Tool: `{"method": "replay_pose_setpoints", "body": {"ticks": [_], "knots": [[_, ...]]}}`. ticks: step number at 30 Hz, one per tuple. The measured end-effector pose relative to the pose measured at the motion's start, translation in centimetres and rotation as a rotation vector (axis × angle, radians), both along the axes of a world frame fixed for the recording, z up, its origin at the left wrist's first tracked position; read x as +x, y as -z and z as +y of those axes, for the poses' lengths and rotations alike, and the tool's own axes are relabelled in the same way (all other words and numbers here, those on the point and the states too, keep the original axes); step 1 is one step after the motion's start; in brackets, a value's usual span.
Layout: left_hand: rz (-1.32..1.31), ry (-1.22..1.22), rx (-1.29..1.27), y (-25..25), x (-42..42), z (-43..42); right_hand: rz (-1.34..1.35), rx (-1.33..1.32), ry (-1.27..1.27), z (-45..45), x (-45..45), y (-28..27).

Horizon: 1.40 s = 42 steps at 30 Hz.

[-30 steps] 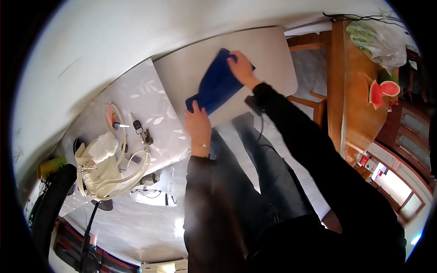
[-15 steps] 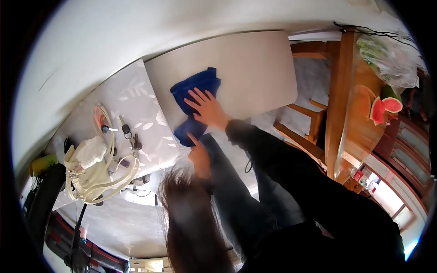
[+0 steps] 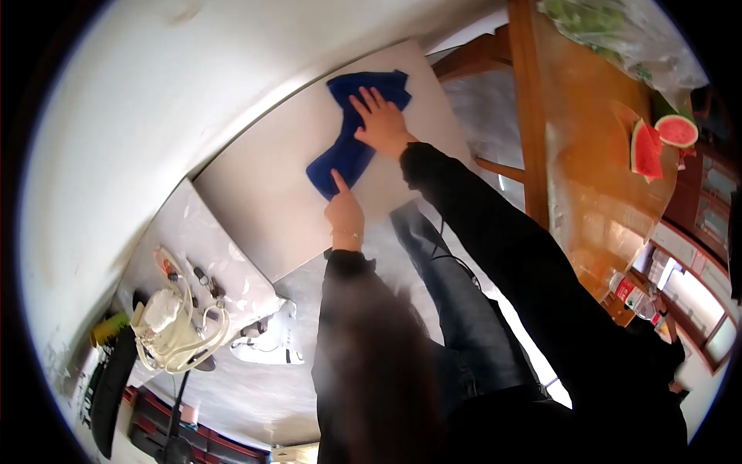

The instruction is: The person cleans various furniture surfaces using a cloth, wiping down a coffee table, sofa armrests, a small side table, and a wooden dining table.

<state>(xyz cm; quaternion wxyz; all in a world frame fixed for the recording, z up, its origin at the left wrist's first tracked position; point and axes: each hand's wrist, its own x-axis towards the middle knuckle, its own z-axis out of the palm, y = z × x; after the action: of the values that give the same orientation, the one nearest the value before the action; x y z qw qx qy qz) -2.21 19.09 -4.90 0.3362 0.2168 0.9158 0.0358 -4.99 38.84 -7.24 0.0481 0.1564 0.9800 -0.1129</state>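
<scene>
A dark blue cloth (image 3: 345, 149) lies on the pale tabletop (image 3: 267, 166), spread at its far end and narrower in the middle. My right hand (image 3: 384, 126) rests flat on the far half of the cloth, its fingers apart and pressed down. At the near end of the cloth is my left hand (image 3: 345, 213), its index finger stretched out onto the fabric. The other left fingers are folded back and partly hidden. Both hands touch the cloth.
On the patterned tablecloth (image 3: 236, 267) at left lie keys (image 3: 207, 282) and a cream bag (image 3: 162, 340) with looped straps. Cut watermelon (image 3: 676, 131) and a clear plastic bag (image 3: 618, 35) sit on the wooden table (image 3: 587, 139) at right. A bottle (image 3: 630, 294) stands farther down.
The cloth and both hands have moved across the tabletop, away from the patterned tablecloth. The cloth now lies longer and more stretched out. The camera view has also shifted and turned.
</scene>
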Motion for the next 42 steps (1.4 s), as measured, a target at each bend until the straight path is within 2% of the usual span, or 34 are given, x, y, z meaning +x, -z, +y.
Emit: {"method": "replay_pose_setpoints", "body": {"ticks": [5, 7, 12, 15, 16, 17, 19, 20, 22, 24, 26, 29, 31, 33, 37, 42], "knots": [[-0.015, 0.148, 0.005, 0.6, 3.9, 7.4, -0.009, 0.017, 0.208, 4.7, 10.0, 0.7], [-0.042, 0.13, 0.017, 0.5, 6.4, 8.8, -0.012, 0.006, 0.286, 3.8, 14.3, 0.1], [-0.01, 0.273, -0.038, 0.7, 11.1, 8.4, -0.117, -0.09, 0.494, -1.2, 20.9, -1.4], [-0.024, 0.342, -0.167, 1.4, 11.1, 6.7, -0.109, -0.153, 0.535, -2.9, 21.9, -1.3], [-0.015, 0.305, -0.278, 1.6, 11.0, 6.7, -0.117, -0.143, 0.532, -2.9, 21.8, -1.4], [-0.015, 0.298, -0.28, 1.7, 10.4, 6.0, -0.117, -0.145, 0.525, -2.9, 21.6, -1.6], [-0.033, 0.422, -0.174, 0.5, 8.1, 4.8, -0.108, -0.117, 0.541, -3.0, 21.4, -1.1], [-0.031, 0.409, -0.174, 0.0, 7.0, 4.1, -0.113, -0.104, 0.534, -3.0, 21.3, -1.2], [-0.102, 0.397, 0.047, -0.5, 5.0, 1.9, -0.059, -0.055, 0.497, -3.1, 21.8, -0.4], [-0.054, 0.398, 0.052, -0.4, 3.7, 0.3, 0.001, 0.002, 0.457, -3.3, 21.3, 0.4], [0.053, 0.392, 0.101, 0.4, 2.7, -1.5, 0.002, 0.076, 0.526, -3.6, 19.6, 1.1], [0.076, 0.304, 0.155, 0.2, 1.3, -5.0, 0.002, 0.136, 0.582, -4.6, 14.5, 2.0], [0.1, 0.221, 0.161, 0.2, 0.8, -7.7, 0.051, 0.135, 0.498, -5.7, 10.2, 2.7], [0.125, 0.138, 0.166, 0.5, 0.3, -10.6, 0.103, 0.138, 0.285, -7.9, 5.1, 2.5], [0.029, -0.068, 0.116, 0.1, -0.5, -16.1, 0.098, 0.117, 0.03, -14.1, -3.7, 1.9], [0.004, -0.253, 0.135, -0.2, 0.7, -21.3, 0.075, 0.037, -0.312, -23.1, -9.8, 1.4]]}}
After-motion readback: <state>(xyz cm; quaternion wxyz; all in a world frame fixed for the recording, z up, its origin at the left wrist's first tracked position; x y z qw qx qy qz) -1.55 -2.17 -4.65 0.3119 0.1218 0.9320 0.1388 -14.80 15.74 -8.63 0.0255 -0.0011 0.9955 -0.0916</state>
